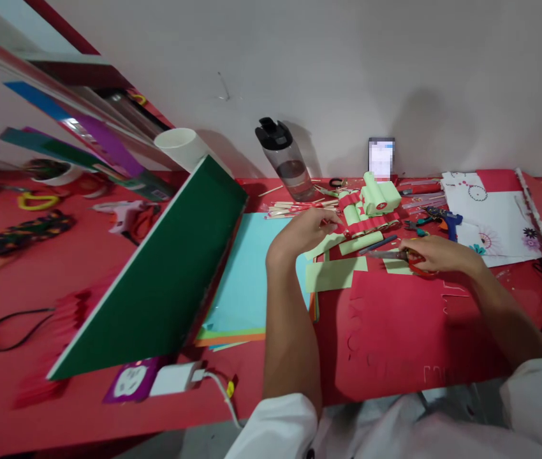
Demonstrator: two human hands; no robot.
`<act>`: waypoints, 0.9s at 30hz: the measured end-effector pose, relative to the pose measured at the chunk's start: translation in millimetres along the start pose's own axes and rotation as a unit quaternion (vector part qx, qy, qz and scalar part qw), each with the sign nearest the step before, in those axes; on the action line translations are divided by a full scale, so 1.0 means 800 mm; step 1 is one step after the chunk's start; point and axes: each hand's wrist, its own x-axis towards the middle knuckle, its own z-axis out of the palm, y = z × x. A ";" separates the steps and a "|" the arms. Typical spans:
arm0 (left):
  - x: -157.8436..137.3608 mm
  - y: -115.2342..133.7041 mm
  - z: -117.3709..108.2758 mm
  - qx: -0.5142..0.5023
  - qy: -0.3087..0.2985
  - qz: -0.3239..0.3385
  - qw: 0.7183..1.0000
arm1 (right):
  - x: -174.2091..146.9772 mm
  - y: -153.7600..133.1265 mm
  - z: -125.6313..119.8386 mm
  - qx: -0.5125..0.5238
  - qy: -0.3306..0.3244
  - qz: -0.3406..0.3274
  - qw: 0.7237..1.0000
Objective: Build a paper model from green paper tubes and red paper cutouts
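My right hand (443, 254) is closed around the orange handles of a pair of scissors (388, 254), whose blades point left over strips of pale green paper (336, 274). Curled in a pinch, my left hand (305, 233) is beside a green and red paper model (371, 207); anything between its fingertips is too small to make out. Close to both hands lie a rolled pale green paper tube (361, 243) and a dark stick (384, 244). A red paper sheet (398, 325) with cut marks along its edges lies in front of me.
A green board (156, 274) leans at the left, beside stacked coloured sheets (247, 274). Behind are a water bottle (290, 162), thin wooden sticks (294, 208) and a lit phone (380, 159). A blue glue gun (451, 223), a pink glue gun (125, 213) and a white charger (174, 378) lie about.
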 end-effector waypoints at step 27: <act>0.024 0.074 0.063 0.212 -0.137 -0.099 0.962 | 0.037 0.006 0.057 0.428 0.344 0.055 0.834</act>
